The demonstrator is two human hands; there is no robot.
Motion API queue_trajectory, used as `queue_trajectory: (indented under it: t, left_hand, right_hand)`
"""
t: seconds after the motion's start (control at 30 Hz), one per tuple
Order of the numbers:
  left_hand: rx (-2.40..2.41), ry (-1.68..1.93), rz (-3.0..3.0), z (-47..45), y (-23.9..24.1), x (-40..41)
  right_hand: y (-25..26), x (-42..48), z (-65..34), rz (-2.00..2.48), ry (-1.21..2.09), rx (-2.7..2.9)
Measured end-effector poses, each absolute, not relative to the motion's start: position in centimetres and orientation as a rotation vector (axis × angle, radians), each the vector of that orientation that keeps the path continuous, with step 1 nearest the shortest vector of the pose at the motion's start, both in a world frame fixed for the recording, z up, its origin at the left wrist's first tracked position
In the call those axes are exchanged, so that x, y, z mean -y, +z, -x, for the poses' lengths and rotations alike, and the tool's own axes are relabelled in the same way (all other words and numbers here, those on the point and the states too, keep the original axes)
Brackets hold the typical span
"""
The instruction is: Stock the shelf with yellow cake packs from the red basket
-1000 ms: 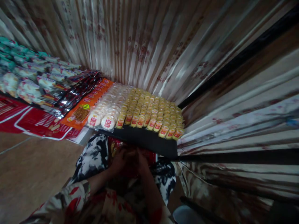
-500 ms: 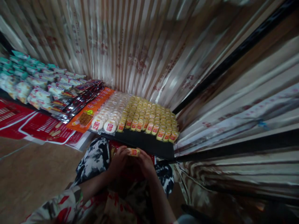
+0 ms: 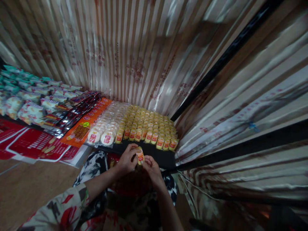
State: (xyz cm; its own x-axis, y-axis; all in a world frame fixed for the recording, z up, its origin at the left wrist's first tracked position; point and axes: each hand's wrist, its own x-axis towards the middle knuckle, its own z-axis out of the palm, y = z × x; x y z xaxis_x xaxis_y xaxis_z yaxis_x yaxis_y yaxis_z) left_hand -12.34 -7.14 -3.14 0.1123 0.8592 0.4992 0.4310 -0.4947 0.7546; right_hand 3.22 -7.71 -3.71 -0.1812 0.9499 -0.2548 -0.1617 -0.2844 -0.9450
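Between my two hands is a small yellow snack packet (image 3: 140,156) with a red and orange label, tilted nearly upright. My left hand (image 3: 128,159) pinches it along its left side and top. The fingers of my right hand (image 3: 151,167) are closed at its lower right end. Just beyond my hands, rows of matching yellow packets (image 3: 149,126) stand on a black board (image 3: 158,157). Left of these are round white rice cracker packets (image 3: 107,138) in clear wrap.
An orange snack bag (image 3: 81,128) lies left of the crackers, beside dark shiny packets (image 3: 79,106) and several white and green bags (image 3: 31,110). Red printed panels (image 3: 45,144) hang in front. A striped curtain (image 3: 134,48) and black poles (image 3: 216,64) enclose the back and right.
The packet has turned from lying level to nearly upright in my hands. Both hands have risen slightly toward the board. The camera view has shifted a little.
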Motion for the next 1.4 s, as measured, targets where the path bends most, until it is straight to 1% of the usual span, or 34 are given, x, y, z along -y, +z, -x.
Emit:
queue_trajectory:
  t: [0.13, 0.3, 0.43, 0.57, 0.77, 1.03, 1.17, 1.23, 1.4]
  left_hand:
    - [-1.334, 1.303, -1.994, 10.7, -3.3, 5.7]
    - [-1.504, 1.280, -2.071, 9.2, -3.7, 4.8]
    - [-1.565, 1.267, -2.108, 8.9, -4.7, 4.6]
    - [-1.530, 1.157, -2.180, 8.9, -6.0, 4.0]
    - [-1.610, 1.017, -2.187, 8.8, -6.4, 2.5]
    - [-1.611, 1.009, -2.256, 9.0, -7.4, 1.6]
    - [-1.621, 1.000, -2.290, 9.3, -8.0, 1.6]
    - [-1.624, 0.980, -2.305, 9.4, -8.2, 1.6]
    - [-1.619, 0.890, -2.366, 9.3, -8.0, 1.4]
  right_hand:
    - [-4.3, 6.0, -3.5, 1.216, 1.417, 1.057]
    - [-5.9, 4.0, -3.1, 1.211, 1.337, 1.074]
    - [-7.5, 2.2, -3.0, 1.333, 1.135, 1.039]
    - [-8.3, 0.5, -2.9, 1.464, 0.960, 1.157]
    - [-7.5, -1.0, -2.5, 1.595, 0.797, 1.294]
    - [-5.8, -0.8, -1.7, 1.855, 0.595, 1.422]
    - [-6.3, -0.7, -1.5, 1.765, 0.411, 1.502]
    - [-6.7, -0.9, -1.4, 1.704, 0.394, 1.491]
    - [-7.4, -1.3, -1.2, 1.683, 0.499, 1.456]
